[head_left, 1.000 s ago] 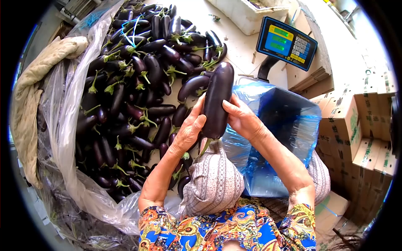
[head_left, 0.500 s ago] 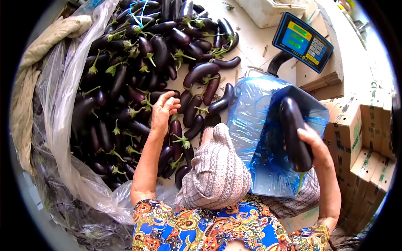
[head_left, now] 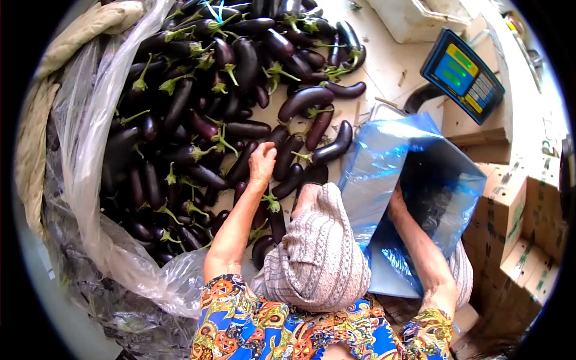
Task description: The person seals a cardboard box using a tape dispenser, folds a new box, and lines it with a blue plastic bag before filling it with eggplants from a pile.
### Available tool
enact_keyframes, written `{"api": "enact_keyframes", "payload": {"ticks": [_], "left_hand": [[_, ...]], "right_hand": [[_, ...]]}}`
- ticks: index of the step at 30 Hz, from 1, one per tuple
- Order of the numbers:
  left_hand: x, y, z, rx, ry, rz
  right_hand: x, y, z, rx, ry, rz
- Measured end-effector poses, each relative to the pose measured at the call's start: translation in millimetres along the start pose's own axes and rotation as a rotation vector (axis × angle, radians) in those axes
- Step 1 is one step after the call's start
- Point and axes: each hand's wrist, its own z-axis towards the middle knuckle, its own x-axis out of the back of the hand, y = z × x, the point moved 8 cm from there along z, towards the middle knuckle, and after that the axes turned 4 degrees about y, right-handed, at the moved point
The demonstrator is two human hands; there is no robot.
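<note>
My left hand (head_left: 262,162) hangs over the near side of the eggplant pile, its fingers loosely bent and slightly apart, with nothing visible in them. Just left of it lies a dark eggplant (head_left: 242,163). My right forearm reaches into a box lined with blue plastic (head_left: 384,159). Only the back of my right hand (head_left: 396,203) shows at the wrist; its fingers are hidden inside, so what they hold cannot be seen. Many glossy purple eggplants (head_left: 246,66) with green stems cover the floor at the left.
A scale display (head_left: 462,75) stands behind the box. Cardboard boxes (head_left: 501,204) are stacked at the right, and a white foam box (head_left: 414,18) sits at the top. Clear plastic sheeting (head_left: 90,174) borders the pile. My cloth-covered knee (head_left: 318,252) is between my arms.
My right hand has gone down into the lined box; the large eggplant it held is no longer visible. My left hand has shifted slightly right and down. The view has shifted too.
</note>
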Motion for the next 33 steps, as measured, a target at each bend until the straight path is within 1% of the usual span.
{"api": "enact_keyframes", "payload": {"ticks": [1,2,3,5,6,9,10,11,13,15,16,17,19,22,23,24,25,27,28,29,31,33], "left_hand": [[0.7,-0.9,2.3,0.002,0.008,0.012],[-0.6,-4.9,4.3,-0.023,-0.011,0.032],[-1.6,-7.3,6.7,-0.085,0.002,0.062],[-0.6,6.6,3.4,-0.201,0.034,0.116],[1.3,14.5,3.0,-0.182,0.047,0.107],[21.5,60.6,8.7,-0.370,0.288,0.174],[28.3,72.2,20.7,-0.348,0.350,0.114],[35.7,84.6,30.6,-0.343,0.403,0.147],[45.3,107.4,58.4,-0.374,0.528,0.105],[43.8,119.9,90.5,-0.359,0.553,0.177],[41.5,119.9,104.3,-0.291,0.539,0.139],[40.2,115.7,116.9,-0.252,0.602,0.194],[34.1,109.5,120.3,-0.329,0.706,0.171],[30.7,105.6,95.2,-0.428,0.531,0.169],[36.7,108.2,80.4,-0.493,0.492,0.268],[51.3,118.0,62.1,-0.575,0.526,0.370],[68.6,129.6,47.0,-0.656,0.555,0.473],[116.3,160.5,23.5,-0.781,0.693,0.683],[140.1,160.9,25.9,-0.783,0.750,0.794],[163.2,163.7,32.8,-0.788,0.807,0.904],[201.4,139.5,67.3,-0.623,0.742,1.100],[207.5,132.9,81.5,-0.502,0.706,1.214]], "right_hand": [[-3.4,12.5,8.2,0.090,-0.029,-0.060],[-8.4,17.6,9.7,0.120,-0.045,-0.084],[-11.3,19.4,6.9,0.108,-0.053,-0.086],[-11.3,22.1,2.5,0.065,-0.049,-0.086],[-10.5,21.1,0.8,0.043,-0.045,-0.083],[-5.1,16.8,-4.4,-0.022,-0.025,-0.085],[-2.7,14.8,-6.4,-0.043,-0.016,-0.088],[0.8,12.8,-8.6,-0.068,-0.006,-0.092],[9.4,10.5,-14.0,-0.114,0.013,-0.107],[16.3,8.1,-19.0,-0.153,0.019,-0.135],[19.1,8.4,-20.6,-0.160,0.013,-0.163],[22.0,8.3,-22.7,-0.167,0.007,-0.191],[21.5,1.7,-24.9,-0.216,-0.043,-0.208],[22.4,-18.1,-29.5,-0.282,-0.049,-0.312],[25.4,-19.7,-29.1,-0.295,-0.035,-0.346],[31.9,2.5,-16.4,-0.255,-0.072,-0.324],[31.6,1.6,-15.1,-0.256,-0.058,-0.345],[28.6,-18.9,-25.1,-0.263,-0.023,-0.387],[24.6,-31.9,-29.3,-0.223,-0.036,-0.415],[26.9,-24.1,-24.9,-0.182,-0.069,-0.448],[36.2,-6.8,-12.4,-0.092,-0.125,-0.510],[27.9,-33.8,-21.0,-0.022,-0.140,-0.566]]}}
